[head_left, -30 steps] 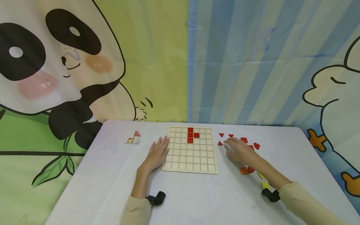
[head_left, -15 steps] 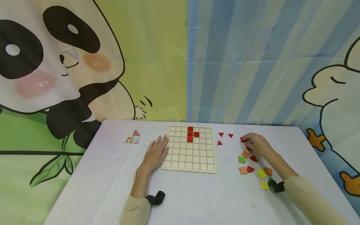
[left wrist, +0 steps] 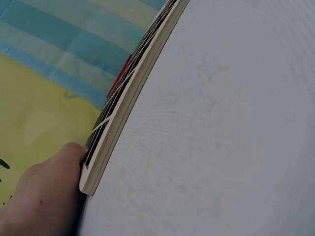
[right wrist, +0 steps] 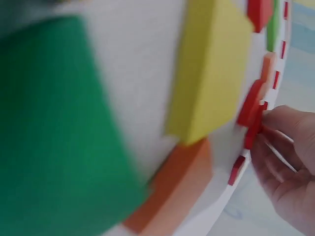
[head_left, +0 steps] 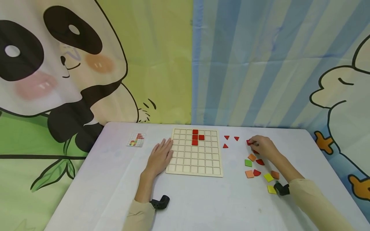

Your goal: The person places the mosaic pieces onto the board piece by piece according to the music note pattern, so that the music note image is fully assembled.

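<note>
A wooden grid board (head_left: 180,160) lies on the table, with several red square blocks (head_left: 195,137) set in its upper cells. My left hand (head_left: 157,159) rests at the board's left edge, fingers straight; in the left wrist view part of that hand (left wrist: 51,191) shows at the board's corner. Right of the board, my right hand (head_left: 264,147) pinches a red block (head_left: 248,142) between thumb and fingers, with much of the block covered. Another red block (head_left: 256,152) peeks out under the hand. The right wrist view has the fingers (right wrist: 280,118) at the red pieces.
Three red triangles (head_left: 226,137) lie between board and right hand. Orange, green, red and yellow blocks (head_left: 268,177) are scattered nearer the right forearm. A green block (right wrist: 64,132) looms close in the right wrist view. A small pattern card (head_left: 136,140) lies at left.
My right hand has moved right from beside the triangles to the red block and taken hold of it, uncovering blocks beneath the arm. The left hand has stayed at the board's edge.
</note>
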A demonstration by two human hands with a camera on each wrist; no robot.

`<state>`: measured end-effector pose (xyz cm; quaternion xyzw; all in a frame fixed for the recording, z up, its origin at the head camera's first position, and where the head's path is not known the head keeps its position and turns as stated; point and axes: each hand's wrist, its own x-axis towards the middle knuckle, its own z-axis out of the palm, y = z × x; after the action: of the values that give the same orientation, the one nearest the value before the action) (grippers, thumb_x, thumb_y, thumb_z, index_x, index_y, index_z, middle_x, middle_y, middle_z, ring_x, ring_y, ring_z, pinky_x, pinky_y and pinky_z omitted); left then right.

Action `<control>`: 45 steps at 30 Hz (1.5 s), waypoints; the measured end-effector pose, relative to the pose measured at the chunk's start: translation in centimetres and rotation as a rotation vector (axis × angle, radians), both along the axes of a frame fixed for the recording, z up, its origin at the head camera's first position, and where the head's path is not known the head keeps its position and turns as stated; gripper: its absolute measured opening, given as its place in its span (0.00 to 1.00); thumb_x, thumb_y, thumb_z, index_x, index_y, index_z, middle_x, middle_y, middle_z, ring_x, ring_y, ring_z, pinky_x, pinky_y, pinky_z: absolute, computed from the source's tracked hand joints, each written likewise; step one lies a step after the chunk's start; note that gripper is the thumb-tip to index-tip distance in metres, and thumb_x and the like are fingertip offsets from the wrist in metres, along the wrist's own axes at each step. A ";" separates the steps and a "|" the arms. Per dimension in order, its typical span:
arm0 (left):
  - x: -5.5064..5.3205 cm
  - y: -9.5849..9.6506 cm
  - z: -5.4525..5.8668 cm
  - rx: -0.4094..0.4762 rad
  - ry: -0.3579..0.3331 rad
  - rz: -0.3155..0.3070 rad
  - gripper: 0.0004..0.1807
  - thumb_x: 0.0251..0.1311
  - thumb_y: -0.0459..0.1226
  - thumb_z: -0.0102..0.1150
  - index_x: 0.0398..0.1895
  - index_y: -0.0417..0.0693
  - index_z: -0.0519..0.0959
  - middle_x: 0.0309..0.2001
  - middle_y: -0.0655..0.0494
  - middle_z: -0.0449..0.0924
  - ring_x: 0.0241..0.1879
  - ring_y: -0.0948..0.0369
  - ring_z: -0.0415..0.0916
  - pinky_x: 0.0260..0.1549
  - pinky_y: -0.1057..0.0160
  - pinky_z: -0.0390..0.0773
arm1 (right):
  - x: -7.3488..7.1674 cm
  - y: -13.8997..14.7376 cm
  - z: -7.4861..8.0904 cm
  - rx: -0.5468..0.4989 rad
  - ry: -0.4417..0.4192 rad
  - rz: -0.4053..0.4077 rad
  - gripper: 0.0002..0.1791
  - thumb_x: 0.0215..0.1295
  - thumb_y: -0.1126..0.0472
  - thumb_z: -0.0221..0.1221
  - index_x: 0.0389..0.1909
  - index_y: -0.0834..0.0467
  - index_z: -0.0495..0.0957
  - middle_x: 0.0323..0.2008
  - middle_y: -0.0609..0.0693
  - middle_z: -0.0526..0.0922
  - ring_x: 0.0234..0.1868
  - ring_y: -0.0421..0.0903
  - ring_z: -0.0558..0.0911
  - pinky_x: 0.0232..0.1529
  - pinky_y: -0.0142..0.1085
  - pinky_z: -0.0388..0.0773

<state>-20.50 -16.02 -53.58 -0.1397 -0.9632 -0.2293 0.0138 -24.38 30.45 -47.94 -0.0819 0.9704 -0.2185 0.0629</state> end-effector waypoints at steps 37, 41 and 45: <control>-0.3 0.1 0.0 -0.053 -0.047 0.010 0.32 0.82 0.52 0.36 0.84 0.53 0.53 0.84 0.58 0.48 0.84 0.52 0.41 0.82 0.43 0.36 | -1.1 -17.7 1.6 0.038 0.142 0.490 0.10 0.69 0.65 0.64 0.48 0.62 0.87 0.47 0.54 0.89 0.46 0.49 0.86 0.45 0.39 0.85; -0.2 0.1 0.0 -0.046 -0.037 0.007 0.33 0.82 0.52 0.36 0.84 0.53 0.53 0.84 0.58 0.48 0.84 0.52 0.41 0.82 0.43 0.37 | -1.1 -18.0 1.2 0.093 0.151 0.493 0.08 0.69 0.67 0.62 0.44 0.61 0.87 0.45 0.54 0.89 0.43 0.48 0.85 0.41 0.37 0.83; -0.2 0.1 -0.1 -0.026 -0.033 0.007 0.33 0.82 0.52 0.37 0.83 0.53 0.54 0.84 0.58 0.49 0.84 0.52 0.42 0.81 0.43 0.37 | -1.1 -18.3 1.0 0.103 0.162 0.498 0.07 0.69 0.69 0.61 0.41 0.61 0.87 0.44 0.54 0.89 0.40 0.47 0.83 0.38 0.34 0.78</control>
<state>-20.67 -15.94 -53.70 -0.1328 -0.9666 -0.2192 -0.0029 -25.49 12.14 -46.98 -0.3321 0.9320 -0.1392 0.0412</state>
